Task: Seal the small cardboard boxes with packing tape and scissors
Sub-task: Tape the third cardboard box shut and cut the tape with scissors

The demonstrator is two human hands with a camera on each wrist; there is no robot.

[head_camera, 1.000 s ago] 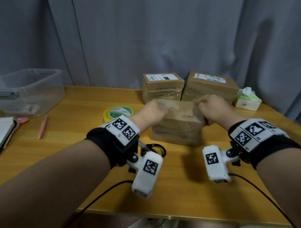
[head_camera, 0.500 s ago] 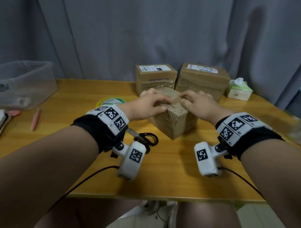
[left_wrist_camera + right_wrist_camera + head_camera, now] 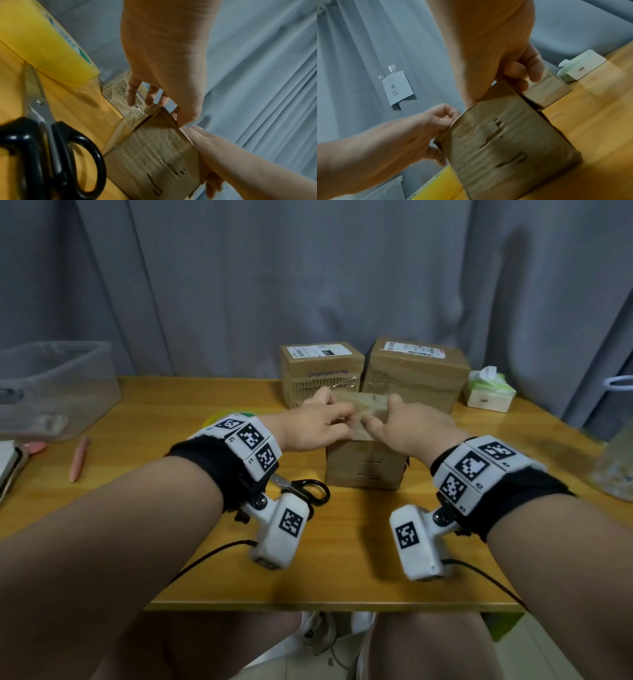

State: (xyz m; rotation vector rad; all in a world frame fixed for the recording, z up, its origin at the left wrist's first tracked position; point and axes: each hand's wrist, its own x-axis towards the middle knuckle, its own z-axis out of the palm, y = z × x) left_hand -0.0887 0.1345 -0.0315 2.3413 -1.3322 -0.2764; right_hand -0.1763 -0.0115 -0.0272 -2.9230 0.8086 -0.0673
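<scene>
Both hands on top of the small cardboard box [image 3: 364, 470], which stands on the table [image 3: 342, 559] directly in front of the person, just before two larger boxes [image 3: 322, 371] at the back edge. The left hand [image 3: 315, 422] covers the left half of the top face and the right hand [image 3: 411, 426] the right half; the two meet near the middle, so neither hand is nearer the box than the other.

The fingers lie above the box and point away from the person, toward the far edge of the top. In the head view the left fingers [image 3: 337, 414] are bent, thumb and forefinger drawn together on the top face; whether they pinch a flap or only press it cannot be told. In the right wrist view the right fingers [image 3: 529, 70] curl down over the far upper edge of the box while the heel of the hand bears on top. The line along which the flaps meet is hidden under the hands, so the box's long axis is not settled here.

The scissors [image 3: 305, 489] lie on the table under the left wrist, black handles toward the person. The yellow tape roll [image 3: 42, 40] lies flat beyond them, left of the box and mostly hidden by the left wrist in the head view. Both tools are thus on the left side, nearer the left hand; judged from this, the flaps are being held shut before taping, and the left hand has the shorter reach to the roll.
</scene>
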